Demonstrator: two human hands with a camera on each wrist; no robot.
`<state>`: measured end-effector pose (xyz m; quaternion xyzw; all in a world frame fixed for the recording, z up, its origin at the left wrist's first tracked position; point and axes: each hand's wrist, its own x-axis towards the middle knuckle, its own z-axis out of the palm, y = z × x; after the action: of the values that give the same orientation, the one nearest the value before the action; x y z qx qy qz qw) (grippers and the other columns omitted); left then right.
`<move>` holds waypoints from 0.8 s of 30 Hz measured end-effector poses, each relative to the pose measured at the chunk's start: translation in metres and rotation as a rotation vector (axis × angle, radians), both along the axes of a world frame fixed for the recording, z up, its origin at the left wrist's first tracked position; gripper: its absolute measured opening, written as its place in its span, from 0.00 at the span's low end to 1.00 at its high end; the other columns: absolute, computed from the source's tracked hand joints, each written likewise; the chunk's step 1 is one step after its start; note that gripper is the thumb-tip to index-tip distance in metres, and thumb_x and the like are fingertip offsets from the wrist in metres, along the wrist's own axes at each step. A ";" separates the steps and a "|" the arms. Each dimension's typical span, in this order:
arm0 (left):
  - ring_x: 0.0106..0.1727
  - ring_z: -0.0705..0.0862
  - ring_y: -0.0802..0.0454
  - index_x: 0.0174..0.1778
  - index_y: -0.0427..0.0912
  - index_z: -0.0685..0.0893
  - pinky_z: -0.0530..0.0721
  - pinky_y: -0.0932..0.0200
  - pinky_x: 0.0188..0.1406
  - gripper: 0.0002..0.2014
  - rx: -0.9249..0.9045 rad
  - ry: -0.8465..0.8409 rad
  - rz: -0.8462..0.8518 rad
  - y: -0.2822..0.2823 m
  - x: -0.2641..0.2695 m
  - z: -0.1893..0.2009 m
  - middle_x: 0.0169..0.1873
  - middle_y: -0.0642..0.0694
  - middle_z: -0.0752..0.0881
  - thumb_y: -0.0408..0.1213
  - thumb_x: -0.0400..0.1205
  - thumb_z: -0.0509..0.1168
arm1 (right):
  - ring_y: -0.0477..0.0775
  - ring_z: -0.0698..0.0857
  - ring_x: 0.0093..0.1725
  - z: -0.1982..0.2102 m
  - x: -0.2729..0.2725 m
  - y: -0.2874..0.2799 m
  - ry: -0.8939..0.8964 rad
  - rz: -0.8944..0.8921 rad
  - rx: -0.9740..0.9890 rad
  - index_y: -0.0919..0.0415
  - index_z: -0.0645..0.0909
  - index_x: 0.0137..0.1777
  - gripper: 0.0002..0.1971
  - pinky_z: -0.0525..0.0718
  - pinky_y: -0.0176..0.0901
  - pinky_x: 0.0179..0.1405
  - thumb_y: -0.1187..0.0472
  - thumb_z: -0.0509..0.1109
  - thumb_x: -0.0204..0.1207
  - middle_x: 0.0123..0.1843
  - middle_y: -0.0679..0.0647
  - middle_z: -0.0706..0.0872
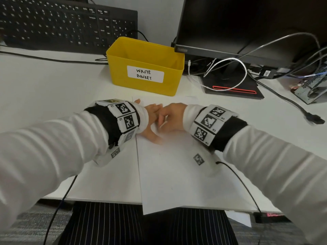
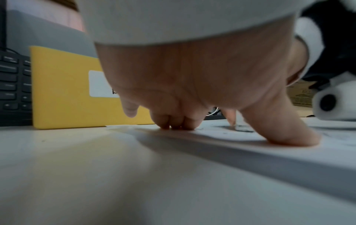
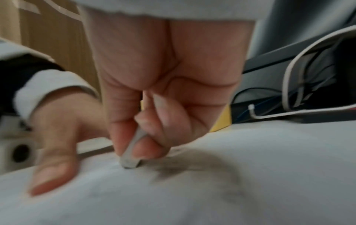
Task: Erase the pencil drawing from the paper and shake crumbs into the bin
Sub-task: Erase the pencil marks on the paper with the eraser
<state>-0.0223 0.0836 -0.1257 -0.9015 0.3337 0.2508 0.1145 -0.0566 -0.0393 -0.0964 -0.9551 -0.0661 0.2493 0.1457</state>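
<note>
A white sheet of paper [image 1: 177,174] lies on the desk, its near end hanging over the front edge. My left hand [image 1: 152,119] presses flat on the sheet's far left part, fingers and thumb [image 2: 285,134] spread on it. My right hand [image 3: 146,137] pinches a small grey-white eraser [image 3: 131,159] between thumb and fingers, its tip touching the paper. A smudged grey pencil mark [image 3: 202,166] lies just right of the eraser. The yellow bin [image 1: 145,68], labelled "WASTE BASKET", stands just beyond the paper's far edge.
A black keyboard [image 1: 67,23] lies at the back left. A monitor [image 1: 247,23] on its black stand [image 1: 233,87] rises at the back right, with several cables [image 1: 283,96] trailing over the desk. Black wires hang from both wrists.
</note>
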 end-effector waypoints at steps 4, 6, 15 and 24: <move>0.84 0.37 0.55 0.81 0.45 0.31 0.37 0.37 0.80 0.57 0.039 -0.025 0.013 -0.002 0.000 0.001 0.82 0.51 0.33 0.73 0.70 0.56 | 0.44 0.73 0.16 0.003 -0.004 -0.045 0.053 -0.163 -0.008 0.52 0.76 0.33 0.09 0.72 0.29 0.17 0.62 0.73 0.71 0.25 0.51 0.81; 0.84 0.37 0.55 0.81 0.45 0.31 0.37 0.38 0.80 0.57 0.046 -0.023 0.013 -0.003 -0.002 0.003 0.82 0.51 0.33 0.73 0.70 0.56 | 0.48 0.73 0.19 0.005 -0.006 -0.059 0.065 -0.206 -0.011 0.54 0.77 0.35 0.08 0.74 0.34 0.20 0.62 0.72 0.72 0.26 0.53 0.82; 0.85 0.42 0.50 0.83 0.51 0.42 0.38 0.47 0.84 0.52 -0.026 -0.031 -0.008 -0.007 -0.004 0.011 0.84 0.50 0.41 0.69 0.70 0.62 | 0.49 0.68 0.23 -0.008 -0.015 -0.057 0.069 -0.408 0.415 0.58 0.74 0.38 0.10 0.75 0.36 0.20 0.71 0.64 0.77 0.24 0.57 0.74; 0.85 0.40 0.49 0.83 0.44 0.39 0.43 0.49 0.84 0.49 -0.012 -0.002 -0.013 -0.001 -0.008 0.013 0.83 0.48 0.36 0.65 0.77 0.57 | 0.52 0.70 0.25 -0.011 -0.015 -0.056 0.049 -0.430 0.385 0.58 0.73 0.43 0.07 0.73 0.39 0.26 0.71 0.60 0.79 0.28 0.58 0.75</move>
<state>-0.0299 0.0826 -0.1130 -0.9003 0.3410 0.2469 0.1109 -0.0720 -0.0950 -0.1079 -0.8955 0.0954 0.2187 0.3756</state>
